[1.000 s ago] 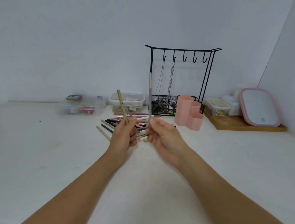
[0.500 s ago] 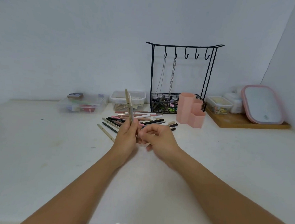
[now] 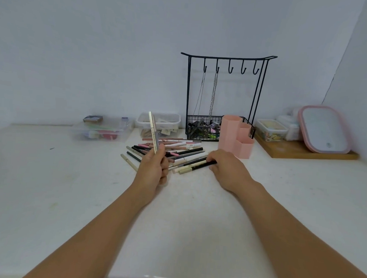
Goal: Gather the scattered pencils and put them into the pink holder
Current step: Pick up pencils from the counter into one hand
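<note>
A loose pile of slim, round pencils (image 3: 173,151) in black, beige, pink and white is spread on the matte white countertop (image 3: 50,185), just left of the pink holder (image 3: 235,137). The holder is seen as smooth plastic, formed of 3 hexagonal tubes of stepped height, standing upright. 2 pale held pencils (image 3: 153,131) are gripped nearly upright in the left hand (image 3: 154,171), whose fingers are curled closed around their lower ends. The right hand (image 3: 225,168) is laid on the pile's right edge, its fingertips pinched on a black pencil (image 3: 200,164) lying on the surface. Behind the holder, a black wire rack (image 3: 224,94) with 5 hooks is placed; thin metal chains (image 3: 213,96) are hung from 2 of them.
</note>
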`<act>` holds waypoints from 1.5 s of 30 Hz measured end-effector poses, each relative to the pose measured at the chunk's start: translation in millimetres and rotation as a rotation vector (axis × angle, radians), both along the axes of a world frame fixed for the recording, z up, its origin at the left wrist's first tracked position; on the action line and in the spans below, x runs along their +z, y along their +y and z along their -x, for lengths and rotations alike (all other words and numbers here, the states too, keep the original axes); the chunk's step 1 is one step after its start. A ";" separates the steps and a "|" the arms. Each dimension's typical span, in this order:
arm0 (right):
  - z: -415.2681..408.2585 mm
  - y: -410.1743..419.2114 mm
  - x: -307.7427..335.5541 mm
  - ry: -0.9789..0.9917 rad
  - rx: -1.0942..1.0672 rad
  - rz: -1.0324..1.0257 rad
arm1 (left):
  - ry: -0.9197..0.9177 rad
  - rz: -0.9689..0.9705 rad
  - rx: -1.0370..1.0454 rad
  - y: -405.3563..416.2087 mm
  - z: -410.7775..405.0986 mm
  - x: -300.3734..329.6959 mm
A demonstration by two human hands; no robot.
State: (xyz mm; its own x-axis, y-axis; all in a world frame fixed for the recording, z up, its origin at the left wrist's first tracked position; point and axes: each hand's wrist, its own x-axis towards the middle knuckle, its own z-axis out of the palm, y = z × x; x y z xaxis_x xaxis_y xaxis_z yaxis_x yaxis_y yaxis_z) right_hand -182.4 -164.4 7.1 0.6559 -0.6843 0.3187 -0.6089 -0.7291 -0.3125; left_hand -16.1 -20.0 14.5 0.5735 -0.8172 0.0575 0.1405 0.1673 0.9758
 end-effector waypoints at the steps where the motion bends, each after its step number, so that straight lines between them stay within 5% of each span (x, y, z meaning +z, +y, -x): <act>1: 0.1 -0.4 0.1 0.005 0.002 0.010 | -0.005 0.008 -0.001 0.0 0.3 -0.7; 6: 3.5 -6.4 1.1 -0.010 0.018 -0.027 | -0.049 0.048 -0.011 0.0 3.1 -1.2; 9: 3.2 -2.1 8.2 -0.206 0.060 -0.116 | -0.024 0.073 -0.008 -2.6 2.1 -3.3; 16: -23.9 48.2 28.5 -0.748 0.268 -0.731 | 0.029 0.059 -0.032 -2.9 3.0 -1.3; 29: -45.7 77.2 5.2 -0.778 0.347 -0.876 | -0.177 0.048 -0.067 -4.0 7.1 -8.0; 31: -43.9 71.3 7.2 -0.723 0.338 -0.787 | -0.274 0.014 -0.027 -3.6 4.6 -8.9; 36: -14.0 17.5 16.0 -0.314 0.072 -0.050 | -0.240 0.057 -0.036 -1.3 4.4 -7.0; 39: 7.7 -3.4 11.7 -0.102 0.002 -0.022 | -0.191 0.050 -0.019 1.1 3.4 -6.4; 45: 3.6 -4.3 0.7 -0.020 0.071 -0.031 | -0.053 0.020 0.043 3.9 2.8 -0.4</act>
